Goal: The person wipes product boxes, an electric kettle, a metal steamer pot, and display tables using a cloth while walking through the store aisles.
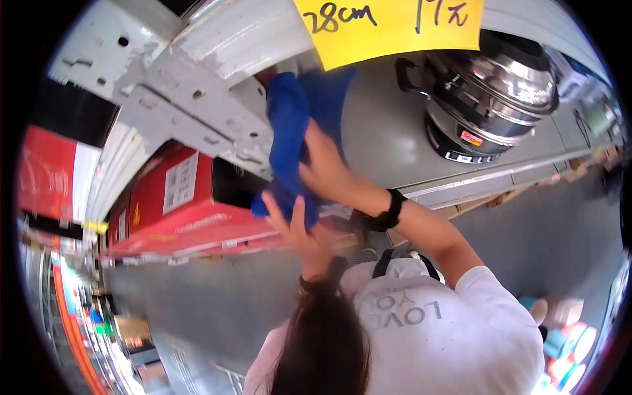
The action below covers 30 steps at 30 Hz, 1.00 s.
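Note:
A blue cloth [289, 133] hangs in a bunched strip beside a perforated white metal shelf post [197, 103]. My right hand [323, 165], with a black band on its wrist, grips the cloth at mid-length. My left hand [301, 237] is lower, its fingers spread over the cloth's lower end; blur hides whether it grips the fabric. More blue material [326, 98] shows behind, over the grey shelf board [380, 133]. The cloth's top runs up near the post and a yellow card [395, 29] with handwriting.
A shiny steel lidded electric pot [489, 98] stands on the shelf at right. Red boxes [182, 207] sit beyond the post at left. Dark grey floor [197, 296] lies below. Long dark hair [321, 345] hangs over my white shirt [444, 340], near my left wrist.

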{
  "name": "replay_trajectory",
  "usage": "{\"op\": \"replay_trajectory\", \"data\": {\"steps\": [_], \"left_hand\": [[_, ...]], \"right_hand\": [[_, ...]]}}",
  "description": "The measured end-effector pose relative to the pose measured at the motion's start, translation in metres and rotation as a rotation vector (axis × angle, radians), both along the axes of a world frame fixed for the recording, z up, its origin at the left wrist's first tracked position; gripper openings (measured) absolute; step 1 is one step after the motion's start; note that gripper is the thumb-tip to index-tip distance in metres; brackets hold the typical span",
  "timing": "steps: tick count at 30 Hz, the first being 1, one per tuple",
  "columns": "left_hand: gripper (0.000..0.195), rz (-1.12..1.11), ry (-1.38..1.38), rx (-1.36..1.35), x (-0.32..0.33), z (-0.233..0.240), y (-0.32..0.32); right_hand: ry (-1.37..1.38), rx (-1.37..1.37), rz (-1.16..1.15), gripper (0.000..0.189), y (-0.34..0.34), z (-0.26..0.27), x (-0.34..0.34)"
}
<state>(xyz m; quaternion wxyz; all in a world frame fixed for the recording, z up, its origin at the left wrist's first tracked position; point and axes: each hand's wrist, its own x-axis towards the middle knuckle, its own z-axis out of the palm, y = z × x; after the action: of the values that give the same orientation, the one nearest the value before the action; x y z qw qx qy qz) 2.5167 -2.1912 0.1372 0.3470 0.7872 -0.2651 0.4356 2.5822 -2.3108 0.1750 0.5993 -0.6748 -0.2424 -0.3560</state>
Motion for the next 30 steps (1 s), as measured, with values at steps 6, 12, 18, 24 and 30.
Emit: {"op": "replay_trajectory", "data": {"steps": [6, 12, 18, 24, 30], "left_hand": [[0.029, 0.116, 0.202, -0.047, -0.027, -0.016, -0.003], [0.031, 0.185, 0.386, -0.086, -0.046, -0.048, -0.016], [0.038, 0.113, 0.558, 0.088, -0.068, -0.105, -0.008], [0.038, 0.039, 0.72, 0.264, -0.099, -0.122, -0.01], [0.036, -0.061, 0.903, 0.125, -0.153, -0.148, 0.013]], "right_hand": [[-0.178, -0.029, -0.122, 0.065, 0.011, -0.038, 0.003], [-0.008, -0.122, -0.067, 0.024, 0.009, -0.097, -0.007], [0.088, -0.166, -0.118, 0.025, 0.004, -0.178, -0.034], [0.37, -0.136, -0.36, 0.045, 0.003, -0.242, -0.086], [0.471, -0.196, -0.287, 0.065, 0.006, -0.232, -0.15]]}}
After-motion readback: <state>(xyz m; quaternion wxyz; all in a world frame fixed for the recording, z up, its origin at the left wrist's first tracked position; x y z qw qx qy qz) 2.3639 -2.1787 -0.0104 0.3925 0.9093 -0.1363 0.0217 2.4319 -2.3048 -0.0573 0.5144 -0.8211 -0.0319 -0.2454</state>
